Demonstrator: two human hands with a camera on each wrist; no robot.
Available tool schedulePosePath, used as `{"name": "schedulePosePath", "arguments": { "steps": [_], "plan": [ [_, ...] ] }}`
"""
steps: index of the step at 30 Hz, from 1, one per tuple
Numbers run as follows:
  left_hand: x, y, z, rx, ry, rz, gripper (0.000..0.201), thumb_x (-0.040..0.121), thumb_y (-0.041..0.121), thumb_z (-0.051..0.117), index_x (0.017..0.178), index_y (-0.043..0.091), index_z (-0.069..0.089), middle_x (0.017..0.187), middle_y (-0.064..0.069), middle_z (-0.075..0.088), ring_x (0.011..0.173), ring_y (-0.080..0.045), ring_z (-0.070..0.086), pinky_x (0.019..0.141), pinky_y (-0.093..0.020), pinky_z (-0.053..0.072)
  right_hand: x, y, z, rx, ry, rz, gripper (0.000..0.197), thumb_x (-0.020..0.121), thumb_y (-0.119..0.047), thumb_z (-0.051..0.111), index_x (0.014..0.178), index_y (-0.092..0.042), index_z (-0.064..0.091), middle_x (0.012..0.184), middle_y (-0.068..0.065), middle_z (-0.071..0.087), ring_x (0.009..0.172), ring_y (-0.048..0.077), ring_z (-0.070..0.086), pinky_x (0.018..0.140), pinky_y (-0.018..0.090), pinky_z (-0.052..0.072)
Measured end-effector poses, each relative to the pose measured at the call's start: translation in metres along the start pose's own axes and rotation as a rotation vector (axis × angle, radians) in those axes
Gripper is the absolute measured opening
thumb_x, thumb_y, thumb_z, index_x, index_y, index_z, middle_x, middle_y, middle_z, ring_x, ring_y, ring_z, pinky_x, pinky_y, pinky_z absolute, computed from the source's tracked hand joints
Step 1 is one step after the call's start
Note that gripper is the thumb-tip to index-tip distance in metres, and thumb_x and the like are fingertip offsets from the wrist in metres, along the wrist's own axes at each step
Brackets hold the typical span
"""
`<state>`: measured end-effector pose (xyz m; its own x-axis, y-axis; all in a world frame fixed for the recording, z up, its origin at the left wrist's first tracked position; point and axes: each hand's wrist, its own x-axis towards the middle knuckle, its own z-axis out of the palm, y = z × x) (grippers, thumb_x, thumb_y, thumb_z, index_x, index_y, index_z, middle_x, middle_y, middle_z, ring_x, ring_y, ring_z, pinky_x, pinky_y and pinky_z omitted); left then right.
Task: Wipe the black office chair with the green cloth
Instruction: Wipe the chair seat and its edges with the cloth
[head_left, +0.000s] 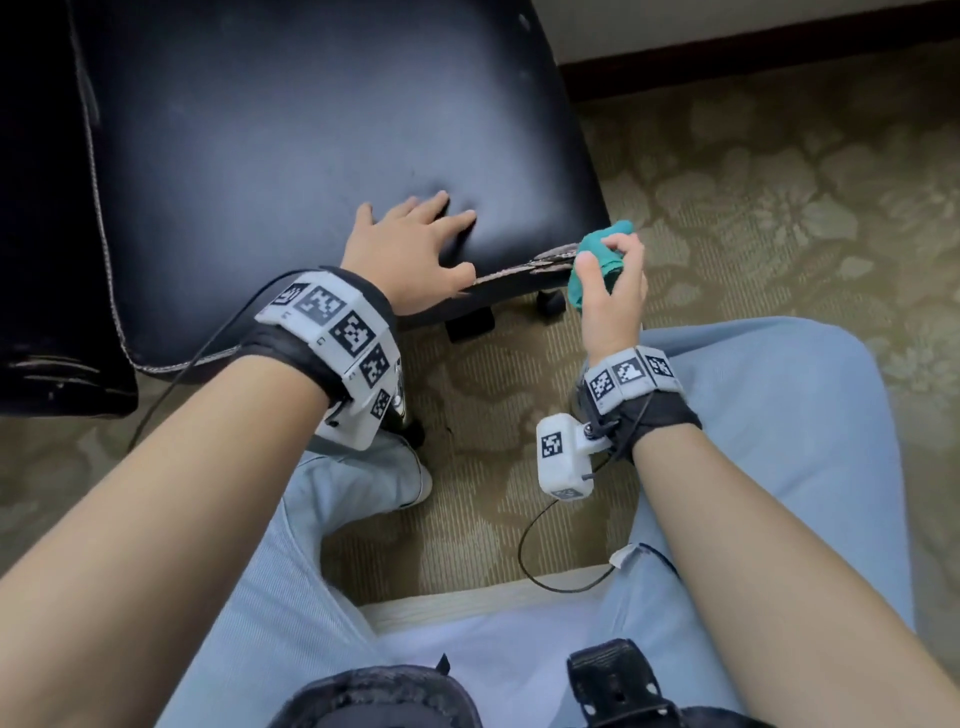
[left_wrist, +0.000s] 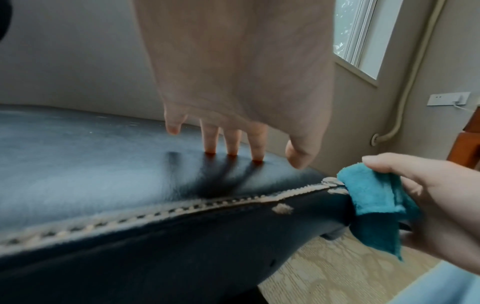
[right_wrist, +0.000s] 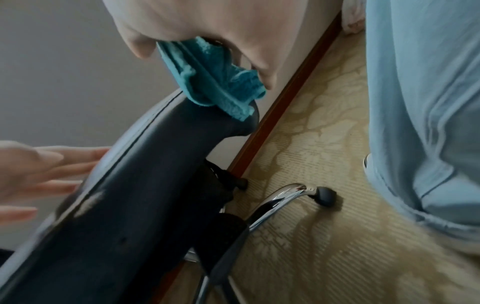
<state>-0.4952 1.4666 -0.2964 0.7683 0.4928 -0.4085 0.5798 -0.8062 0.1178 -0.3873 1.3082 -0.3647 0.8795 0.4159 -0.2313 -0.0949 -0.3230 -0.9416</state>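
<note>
The black office chair (head_left: 291, 130) fills the upper left of the head view, its seat worn along the near seam (left_wrist: 155, 211). My left hand (head_left: 410, 249) lies flat on the seat near its front right corner, straight fingertips (left_wrist: 232, 148) pressing the leather. My right hand (head_left: 613, 280) grips the bunched green cloth (head_left: 597, 260) against that front right corner. The cloth (left_wrist: 374, 203) touches the corner's frayed edge, and the cloth (right_wrist: 215, 82) sits on the seat's rim in the right wrist view.
The chair's chrome base leg (right_wrist: 280, 197) and black caster (right_wrist: 326, 195) stand on patterned beige carpet (head_left: 753, 208). A dark wooden skirting (head_left: 727, 57) runs along the wall behind. My light blue trouser legs (head_left: 769, 441) sit close on the right and below.
</note>
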Motion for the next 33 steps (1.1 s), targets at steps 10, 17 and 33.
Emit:
{"name": "schedulePosePath", "arguments": {
  "steps": [10, 17, 33],
  "plan": [
    [0.002, 0.003, 0.003, -0.013, 0.004, 0.001, 0.066, 0.089, 0.053, 0.047, 0.148, 0.036, 0.022, 0.159, 0.004, 0.011, 0.145, -0.021, 0.012, 0.112, -0.051, 0.01, 0.017, 0.008, -0.003, 0.006, 0.035, 0.041, 0.05, 0.097, -0.025, 0.046, 0.141, -0.011, 0.027, 0.135, 0.008, 0.043, 0.105, 0.011, 0.048, 0.073, -0.003, 0.037],
    [0.001, 0.005, -0.005, -0.004, -0.048, -0.001, 0.084, 0.069, 0.065, 0.03, 0.147, 0.036, 0.022, 0.158, 0.004, 0.012, 0.145, -0.022, 0.014, 0.111, -0.053, 0.01, -0.012, 0.008, 0.021, -0.403, 0.0, -0.133, 0.079, 0.088, -0.046, 0.034, 0.147, -0.001, 0.007, 0.156, 0.017, 0.001, 0.143, 0.03, -0.001, 0.112, 0.025, -0.006],
    [0.0, 0.006, -0.005, -0.05, -0.091, -0.028, 0.077, 0.077, 0.065, 0.037, 0.147, 0.035, 0.022, 0.159, 0.005, 0.009, 0.146, -0.022, 0.01, 0.111, -0.054, 0.007, 0.008, 0.012, 0.012, -0.339, 0.098, -0.121, 0.058, 0.096, -0.032, 0.043, 0.142, 0.001, 0.029, 0.15, 0.017, 0.028, 0.135, 0.035, 0.027, 0.109, 0.028, 0.015]
  ]
}}
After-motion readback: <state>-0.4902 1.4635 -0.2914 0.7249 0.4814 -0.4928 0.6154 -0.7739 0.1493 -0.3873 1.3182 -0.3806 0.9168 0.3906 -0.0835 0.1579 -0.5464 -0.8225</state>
